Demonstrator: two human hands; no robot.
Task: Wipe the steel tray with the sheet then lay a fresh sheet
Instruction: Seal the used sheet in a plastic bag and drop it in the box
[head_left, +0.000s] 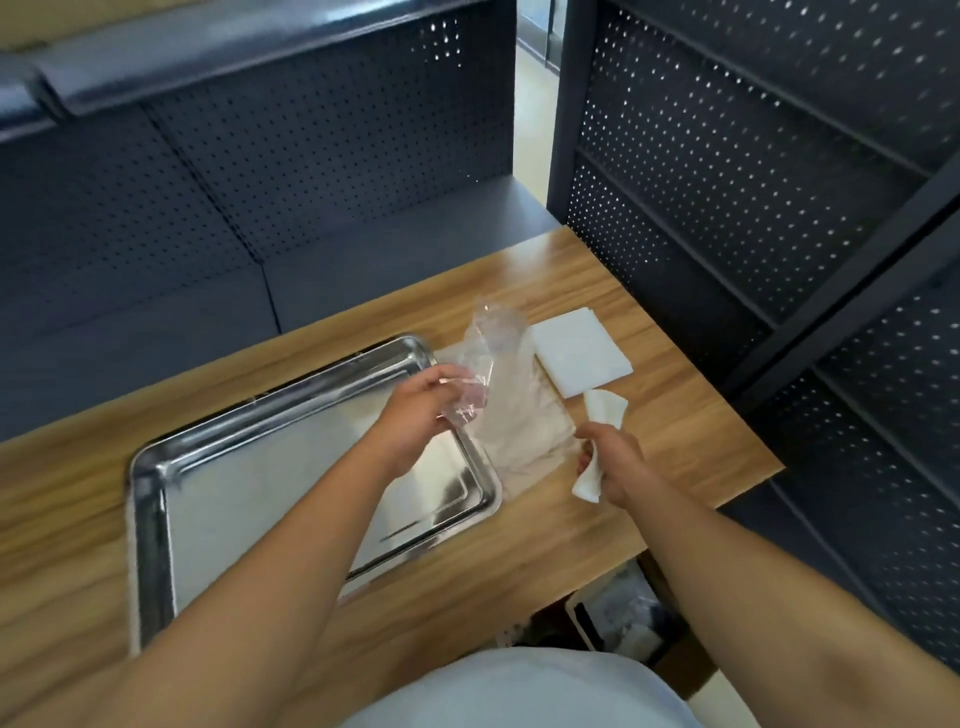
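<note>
Left to right: our steel tray (218, 499) lies bare along the desk's (649, 467) left edge; our left hand (421, 410) lifts clear plastic wrapping (493, 338) aside; our right hand (613, 457) clenches the crumpled sheet (597, 415), apparently for wiping; fresh folded sheets (579, 353) wait near the far right corner.

silver tray (156, 499), white sheets (582, 353)

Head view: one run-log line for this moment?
left hand: holds clear plastic wrapper | right hand: holds crumpled white sheet | steel tray: bare | folded sheet stack: on table
</note>
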